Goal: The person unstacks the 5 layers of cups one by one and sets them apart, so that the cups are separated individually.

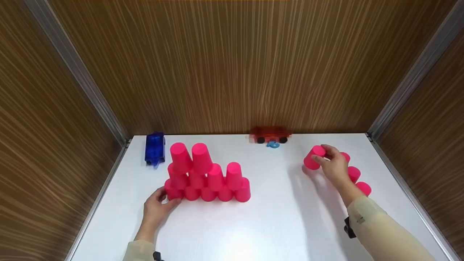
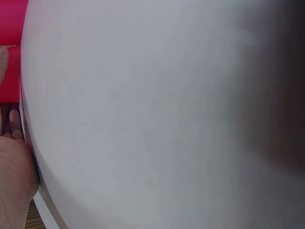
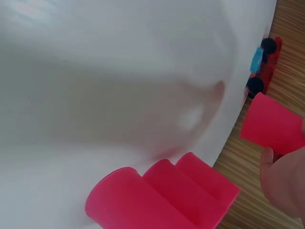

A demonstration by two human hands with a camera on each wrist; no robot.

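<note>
Sleeves of pale beige (image 1: pixel 384 228) reach in from the near side over a white desk (image 1: pixel 272 192), with black gear (image 1: pixel 349 227) at both wrists. On the near left, the left hand (image 1: pixel 154 210) grips the bottom left cup (image 1: pixel 173 192) of a pink stack, thumb on its near side and fingers about its left; the left wrist view catches only the edge of this hold. The stack (image 1: pixel 198 180) stands left of centre, all its cups upside down: five along the bottom, four above them, and two on top at the left.

Over to the right, a row of three cups (image 1: pixel 363 189), also pink and upside down, slants away close together, partly covered by the right arm. Just left of that row, the right hand (image 1: pixel 335 167) has its grip pinching one more pink cup (image 1: pixel 313 159) between thumb and fingers. This cup is up off the desk, closed end upward, well apart from the stack.

Farther back, a blue toy car (image 1: pixel 154 148) sits at the left. A small light-blue piece (image 1: pixel 273 144) lies just in front of a red toy car (image 1: pixel 270 134) at the far edge, and behind them rises a wood-grain wall (image 1: pixel 232 65).
</note>
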